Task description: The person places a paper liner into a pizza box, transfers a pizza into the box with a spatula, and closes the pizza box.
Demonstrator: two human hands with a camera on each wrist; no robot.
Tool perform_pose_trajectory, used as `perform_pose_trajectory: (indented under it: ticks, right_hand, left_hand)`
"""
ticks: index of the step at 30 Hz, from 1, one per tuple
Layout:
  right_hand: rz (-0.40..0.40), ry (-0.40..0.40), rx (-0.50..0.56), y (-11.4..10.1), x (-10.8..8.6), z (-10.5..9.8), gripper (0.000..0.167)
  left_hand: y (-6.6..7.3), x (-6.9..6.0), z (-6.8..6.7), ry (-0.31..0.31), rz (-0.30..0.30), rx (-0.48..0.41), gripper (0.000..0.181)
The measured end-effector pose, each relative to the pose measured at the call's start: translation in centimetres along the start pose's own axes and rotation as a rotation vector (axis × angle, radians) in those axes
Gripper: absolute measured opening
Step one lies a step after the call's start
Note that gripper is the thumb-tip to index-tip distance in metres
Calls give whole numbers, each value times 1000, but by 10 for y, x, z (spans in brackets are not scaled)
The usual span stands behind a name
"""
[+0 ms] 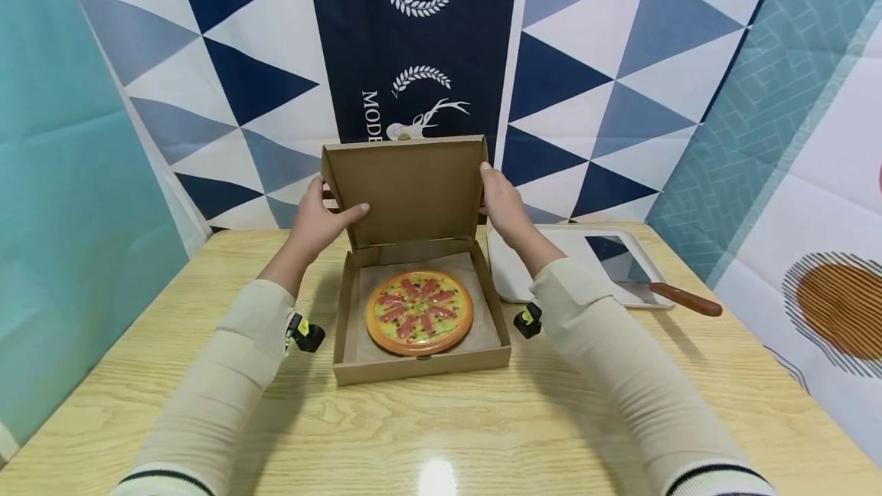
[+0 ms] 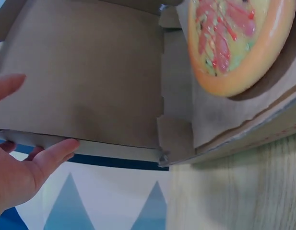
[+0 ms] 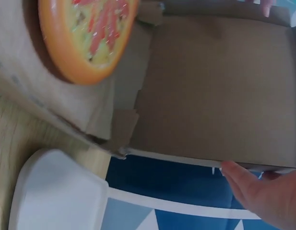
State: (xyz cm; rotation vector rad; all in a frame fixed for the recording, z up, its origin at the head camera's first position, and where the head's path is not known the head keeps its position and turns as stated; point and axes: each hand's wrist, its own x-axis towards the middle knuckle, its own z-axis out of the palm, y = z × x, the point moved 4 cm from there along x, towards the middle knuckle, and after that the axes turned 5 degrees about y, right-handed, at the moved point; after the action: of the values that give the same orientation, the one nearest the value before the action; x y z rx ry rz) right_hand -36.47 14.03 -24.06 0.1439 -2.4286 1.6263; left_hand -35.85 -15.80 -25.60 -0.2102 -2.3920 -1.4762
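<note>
An open cardboard pizza box (image 1: 423, 371) sits on the table, its lid (image 1: 415, 194) raised and leaning back. Inside, a round pizza (image 1: 419, 314) with an orange crust and red strips on top lies on brown paper (image 1: 485, 331). My left hand (image 1: 311, 226) grips the lid's left side, thumb toward the inner face and the other fingers at the outer edge. At the opposite side, my right hand (image 1: 508, 207) holds the lid's edge; some of its fingers (image 3: 239, 177) are hidden behind the side flap in the right wrist view.
Right of the box is a white tray (image 1: 506, 270). A pizza server with a metal blade (image 1: 623, 262) and brown handle (image 1: 689, 300) lies across it, the handle sticking out past the rim. Patterned cloth (image 1: 579, 90) hangs behind the wooden table (image 1: 386, 435).
</note>
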Motion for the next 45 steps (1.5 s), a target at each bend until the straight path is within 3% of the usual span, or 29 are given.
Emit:
perform_pose_trajectory:
  ticks: [7,15,20,24,27,34,45]
  right_hand:
    - [193,-51,299,-8,-3,-9,76]
    - [265,-132,358,-9,-10,-15,80]
    - [256,-154,360,-10,-16,-17,79]
    - [245,-165,343,-11,-19,-18,78]
    - [252,-152,346,-11,-21,-18,77]
    - [256,-128,334,-8,-26,-18,73]
    - [130,-157,308,-5,-30,-20,58]
  left_hand:
    - [15,-7,-11,-30,-27,-274,77]
    - [28,-14,-19,-116,-163,-427,74]
    - [32,-17,-23,-126,-242,-494,78]
    - [32,-18,-24,-129,-270,-528,78]
    - [31,-19,-24,-128,-271,-533,70]
    - [27,-21,-24,-97,-276,-563,23]
    - [23,-25,-18,-51,-243,-603,16]
